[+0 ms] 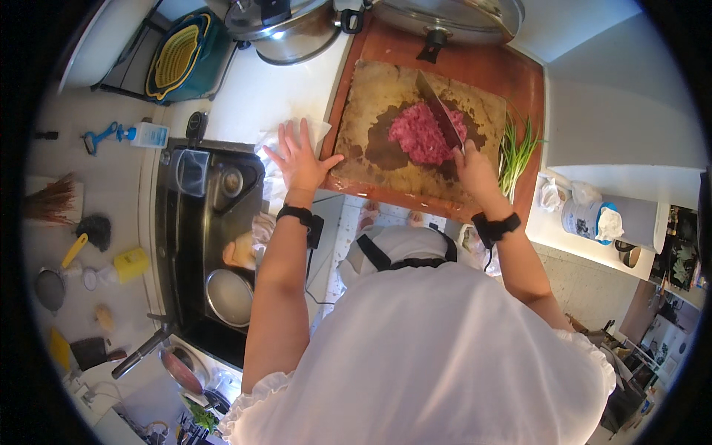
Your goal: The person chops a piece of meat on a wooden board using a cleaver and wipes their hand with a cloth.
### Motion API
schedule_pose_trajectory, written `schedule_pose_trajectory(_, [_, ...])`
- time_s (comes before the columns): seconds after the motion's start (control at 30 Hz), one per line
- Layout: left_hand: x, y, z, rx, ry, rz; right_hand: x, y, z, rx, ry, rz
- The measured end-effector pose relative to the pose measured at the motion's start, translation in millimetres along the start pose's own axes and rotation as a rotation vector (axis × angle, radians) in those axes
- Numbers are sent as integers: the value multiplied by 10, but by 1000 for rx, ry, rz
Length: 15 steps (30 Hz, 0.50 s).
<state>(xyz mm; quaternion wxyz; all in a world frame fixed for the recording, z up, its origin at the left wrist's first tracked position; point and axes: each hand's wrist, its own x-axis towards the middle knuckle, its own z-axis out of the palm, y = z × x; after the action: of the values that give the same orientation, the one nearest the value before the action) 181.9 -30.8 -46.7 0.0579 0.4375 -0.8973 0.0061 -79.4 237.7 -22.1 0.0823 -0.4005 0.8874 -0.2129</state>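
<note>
My right hand [475, 169] grips the handle of a cleaver-like kitchen knife [436, 105], its wide blade lying across a heap of minced raw meat [417, 133]. Under the meat is a worn, stained cutting board [372, 83] on a reddish-brown wooden surface [525, 72]. Spread wide, the fingers of my left hand [303, 158] rest over a white cloth or plastic sheet [272, 181] between the sink and the board, the thumb reaching towards the board's left edge. Spring onions [517, 150] lie along the right side of the board.
A steel pot [297, 39] and a large glass lid [445, 19] stand beyond the board. To the left, the dark sink [222, 222] holds a round metal bowl [229, 297]. Nested green and yellow baskets [178, 55] sit at the upper left; a blue-lidded tub [584, 219] is on the right.
</note>
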Motion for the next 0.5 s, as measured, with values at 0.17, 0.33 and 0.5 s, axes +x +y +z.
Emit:
schedule_pose_trajectory(0.17, [-5, -3, 19, -5, 35, 16, -55, -347, -407, 89, -16, 110])
schedule_pose_trajectory(0.33, [-6, -60, 62, 7, 44, 7, 15, -89, -273, 72, 12, 3])
schedule_pose_trajectory(0.5, [36, 25, 30, 28, 11, 7, -184, 94, -75, 82, 186, 99])
